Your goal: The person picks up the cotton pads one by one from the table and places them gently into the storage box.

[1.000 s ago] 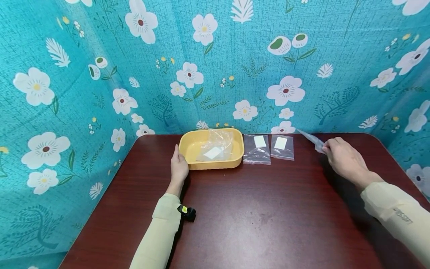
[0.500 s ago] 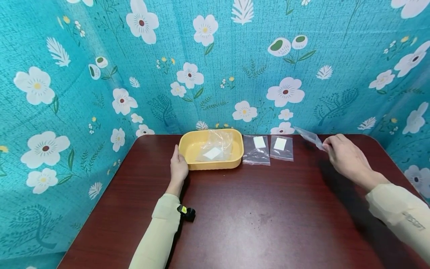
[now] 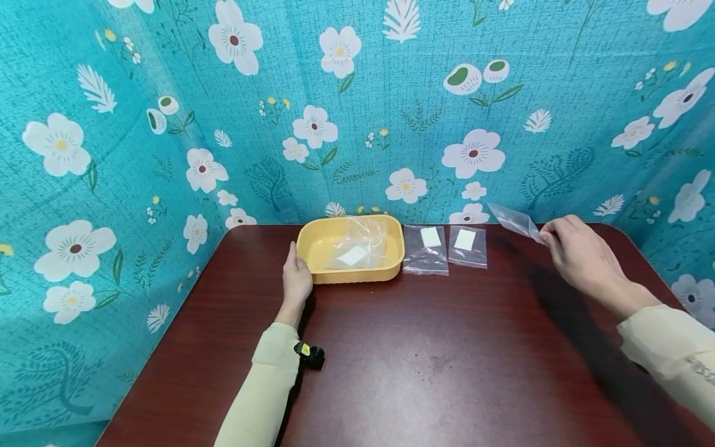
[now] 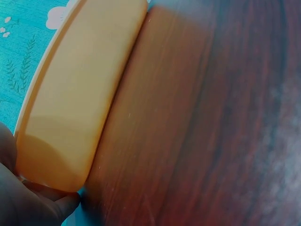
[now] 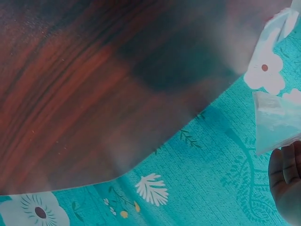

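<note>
Right hand [image 3: 581, 254] fingers pinch clear bag [image 3: 515, 220] by edge, lifted off worktop [image 3: 447, 347]. Left hand [image 3: 297, 280] lies flat against yellow tray [image 3: 313, 273] end. Best carry bag level, tray braced.

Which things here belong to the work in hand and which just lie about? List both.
In hand:
right hand, pinching a clear plastic bag above the table
left hand, resting against the yellow tray
bag in the tray

Lying about:
two small bags beside the tray, untouched
floral cloth behind
</note>
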`<state>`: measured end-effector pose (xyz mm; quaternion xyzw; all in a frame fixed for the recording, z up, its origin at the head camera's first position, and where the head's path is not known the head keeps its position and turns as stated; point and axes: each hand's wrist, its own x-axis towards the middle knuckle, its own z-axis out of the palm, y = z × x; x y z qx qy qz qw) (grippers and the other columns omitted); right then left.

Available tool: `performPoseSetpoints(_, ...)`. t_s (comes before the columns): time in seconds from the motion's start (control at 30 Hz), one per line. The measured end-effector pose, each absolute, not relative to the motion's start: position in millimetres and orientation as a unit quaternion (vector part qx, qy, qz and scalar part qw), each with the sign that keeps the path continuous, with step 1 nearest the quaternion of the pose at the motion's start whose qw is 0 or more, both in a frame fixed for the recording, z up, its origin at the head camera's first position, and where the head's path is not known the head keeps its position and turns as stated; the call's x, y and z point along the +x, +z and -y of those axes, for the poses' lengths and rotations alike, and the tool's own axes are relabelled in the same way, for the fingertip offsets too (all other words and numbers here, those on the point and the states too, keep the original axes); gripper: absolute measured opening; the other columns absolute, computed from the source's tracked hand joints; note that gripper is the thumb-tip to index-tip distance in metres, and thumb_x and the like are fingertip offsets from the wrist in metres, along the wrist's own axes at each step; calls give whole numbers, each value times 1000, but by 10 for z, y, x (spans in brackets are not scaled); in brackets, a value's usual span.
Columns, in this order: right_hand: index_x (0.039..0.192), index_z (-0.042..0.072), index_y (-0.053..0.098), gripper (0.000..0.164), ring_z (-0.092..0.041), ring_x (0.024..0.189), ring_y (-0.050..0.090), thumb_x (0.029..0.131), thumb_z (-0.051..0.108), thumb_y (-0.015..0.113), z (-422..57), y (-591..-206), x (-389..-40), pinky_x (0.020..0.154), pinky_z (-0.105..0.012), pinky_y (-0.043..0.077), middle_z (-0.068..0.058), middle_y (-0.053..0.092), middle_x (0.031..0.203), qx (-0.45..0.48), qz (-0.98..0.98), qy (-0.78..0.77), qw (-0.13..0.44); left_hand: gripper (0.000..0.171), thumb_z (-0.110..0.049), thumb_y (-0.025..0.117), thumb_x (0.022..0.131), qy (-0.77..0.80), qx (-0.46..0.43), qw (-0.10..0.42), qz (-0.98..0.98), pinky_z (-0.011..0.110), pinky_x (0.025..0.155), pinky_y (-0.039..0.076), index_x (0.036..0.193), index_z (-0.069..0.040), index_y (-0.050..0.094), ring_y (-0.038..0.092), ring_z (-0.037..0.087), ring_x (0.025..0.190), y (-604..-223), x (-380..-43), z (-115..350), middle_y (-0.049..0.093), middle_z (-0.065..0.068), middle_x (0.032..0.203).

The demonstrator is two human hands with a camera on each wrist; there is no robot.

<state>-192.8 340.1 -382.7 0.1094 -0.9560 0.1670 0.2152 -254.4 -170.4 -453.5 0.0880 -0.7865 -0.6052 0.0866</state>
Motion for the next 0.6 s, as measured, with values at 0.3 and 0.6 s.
performPoseSetpoints(0.3, 104, -6, 59, 10, -39, 96, 49, 99, 3, 60, -3378, -3708, -1904, 73, -57, 45, -24, 55, 102, 109, 955, 169, 220, 53, -12, 27, 111, -605, 91, 85, 786, 38, 120, 22, 162, -11, 14, 19, 20, 150, -4525, -2556, 1700, 18, 7, 166)
performPoseSetpoints(0.6, 103, -5, 59, 8, -38, 94, 49, 100, 2, 58, -3317, -3648, -1859, 71, -55, 44, -23, 55, 102, 120, 949, 170, 235, 53, -11, 27, 111, -600, 89, 90, 790, 38, 120, 22, 162, -10, 15, 19, 21, 150, -4534, -2545, 1706, 19, 8, 166)
